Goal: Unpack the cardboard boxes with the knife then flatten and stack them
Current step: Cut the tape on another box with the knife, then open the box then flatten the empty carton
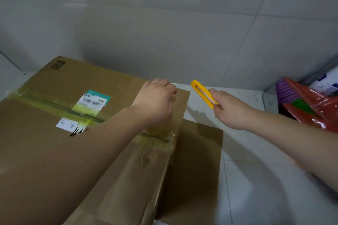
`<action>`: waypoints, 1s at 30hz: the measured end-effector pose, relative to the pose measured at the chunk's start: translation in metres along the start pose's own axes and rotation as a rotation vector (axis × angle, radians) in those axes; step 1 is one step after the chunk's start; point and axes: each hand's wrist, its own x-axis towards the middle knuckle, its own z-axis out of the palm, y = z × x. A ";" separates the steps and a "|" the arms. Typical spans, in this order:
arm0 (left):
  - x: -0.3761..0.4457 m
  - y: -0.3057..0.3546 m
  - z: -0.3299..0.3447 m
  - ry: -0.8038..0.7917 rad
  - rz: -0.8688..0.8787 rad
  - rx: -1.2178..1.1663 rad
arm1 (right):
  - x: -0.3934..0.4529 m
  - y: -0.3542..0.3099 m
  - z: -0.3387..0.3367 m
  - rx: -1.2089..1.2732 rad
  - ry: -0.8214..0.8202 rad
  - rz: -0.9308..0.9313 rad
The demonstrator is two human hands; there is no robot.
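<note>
Risking a slip toward the left hand (157,100) pressing the cardboard box's (54,107) far right corner, right hand (228,109) clamping the yellow knife (203,93) just beside it.

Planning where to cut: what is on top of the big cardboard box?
On the cardboard box: yellowish tape along the seam, two labels, and the left hand by its far edge. The forearm covers part of the seam.

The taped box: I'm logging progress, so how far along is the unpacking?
Early. Nothing looks done: the cardboard box has its tape uncut along the top seam. In hand: the right hand grips the yellow knife beside the box while the left hand rests on its far edge. Cutting, emptying, flattening and stacking remain.
</note>
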 end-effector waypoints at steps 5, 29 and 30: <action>0.050 0.058 0.031 -0.089 -0.016 0.031 | 0.032 0.064 0.010 0.084 0.199 0.371; 0.044 0.028 0.019 0.012 -0.228 0.145 | 0.179 0.136 0.080 0.197 0.332 0.331; 0.031 0.014 0.010 0.002 -0.281 0.114 | 0.180 0.121 0.066 0.236 0.379 0.247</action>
